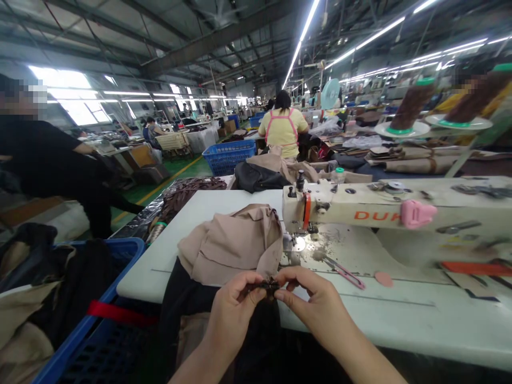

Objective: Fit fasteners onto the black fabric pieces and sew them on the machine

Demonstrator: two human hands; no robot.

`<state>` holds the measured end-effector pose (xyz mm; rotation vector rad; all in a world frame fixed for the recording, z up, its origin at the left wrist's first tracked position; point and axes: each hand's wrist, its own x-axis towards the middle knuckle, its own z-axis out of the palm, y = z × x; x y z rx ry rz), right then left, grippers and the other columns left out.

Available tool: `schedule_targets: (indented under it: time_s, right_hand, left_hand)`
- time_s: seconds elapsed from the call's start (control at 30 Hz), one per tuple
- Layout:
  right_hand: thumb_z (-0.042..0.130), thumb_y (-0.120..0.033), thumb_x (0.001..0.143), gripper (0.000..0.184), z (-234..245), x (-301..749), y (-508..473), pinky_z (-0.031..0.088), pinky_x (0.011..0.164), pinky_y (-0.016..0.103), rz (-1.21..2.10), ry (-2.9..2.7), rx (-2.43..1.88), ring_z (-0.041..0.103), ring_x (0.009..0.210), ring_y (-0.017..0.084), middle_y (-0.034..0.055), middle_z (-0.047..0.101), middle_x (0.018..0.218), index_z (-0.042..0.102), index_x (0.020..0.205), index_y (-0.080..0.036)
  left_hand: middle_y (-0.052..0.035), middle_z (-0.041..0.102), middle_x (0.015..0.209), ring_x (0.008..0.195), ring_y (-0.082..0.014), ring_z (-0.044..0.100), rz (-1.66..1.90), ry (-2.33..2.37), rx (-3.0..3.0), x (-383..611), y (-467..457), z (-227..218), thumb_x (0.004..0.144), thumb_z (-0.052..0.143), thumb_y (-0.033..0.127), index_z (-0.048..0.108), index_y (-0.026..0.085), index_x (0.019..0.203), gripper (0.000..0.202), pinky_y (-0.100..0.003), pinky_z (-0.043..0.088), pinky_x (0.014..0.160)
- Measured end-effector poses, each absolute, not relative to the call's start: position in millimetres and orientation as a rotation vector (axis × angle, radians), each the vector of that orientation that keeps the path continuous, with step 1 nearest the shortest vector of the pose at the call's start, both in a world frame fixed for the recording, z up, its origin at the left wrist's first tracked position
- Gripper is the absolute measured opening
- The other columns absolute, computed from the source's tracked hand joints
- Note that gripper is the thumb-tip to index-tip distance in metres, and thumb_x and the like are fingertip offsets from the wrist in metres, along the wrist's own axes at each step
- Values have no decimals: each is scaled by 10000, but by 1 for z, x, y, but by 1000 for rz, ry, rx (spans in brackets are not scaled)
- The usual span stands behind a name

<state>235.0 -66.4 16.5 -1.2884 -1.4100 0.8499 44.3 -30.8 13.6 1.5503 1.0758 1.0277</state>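
My left hand (pixel 234 304) and my right hand (pixel 310 298) meet in front of the table's near edge. Both pinch a small dark brown piece (pixel 269 287) between thumb and fingertips; its exact kind is too small to tell. Just beyond it a beige fabric piece (pixel 236 242) lies bunched on the white table (pixel 176 229), its right end reaching down to my fingers. Dark fabric (pixel 180 293) hangs from it over the table edge. To the right of the fabric stands the sewing machine (pixel 344 202), its needle area a little beyond my hands.
Pink thread snips (pixel 346 273) and a round pink disc (pixel 384 279) lie right of my hands. A blue basket (pixel 132 246) with dark and beige pieces stands at the left. Thread cones (pixel 414 104) rise at the right. A person in black (pixel 52 160) is at the left; another in yellow (pixel 284 128) sits ahead.
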Motion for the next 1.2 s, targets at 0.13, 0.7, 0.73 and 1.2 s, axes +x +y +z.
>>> schedule_targets:
  time_s: [0.13,0.7,0.73,1.2]
  right_hand:
    - [733,-265,810,47,19,235,-66,495,782,289,822,-1451,-1283,614,795,177,5,720,832,723,840,-230]
    - [632,-152,946,227,10,245,-58,530,831,259,615,-1615,-1008,643,1004,165,31,699,1093,714,1109,-286]
    - [641,-135,939,243,9,245,-57,538,837,256,597,-1623,-996,654,985,159,28,707,1076,720,1110,-287]
    - [606,-121,929,203,5,238,-63,562,761,244,572,-1591,-1060,690,833,149,28,724,903,753,996,-243]
  left_hand:
    - [-35,746,856,791,-191,701,1018,1074,1554,44,-31,13,843,716,313,747,183,904,147,-255,562,748]
    - [-24,741,856,808,-187,698,1006,1069,1578,43,-32,16,854,710,319,748,187,909,147,-251,555,771]
    - [-23,741,858,806,-187,698,1005,1064,1578,43,-32,16,859,708,325,746,188,916,153,-254,558,769]
    - [-24,747,855,794,-185,714,1031,1067,1557,43,-31,12,853,708,327,736,183,921,162,-256,583,750]
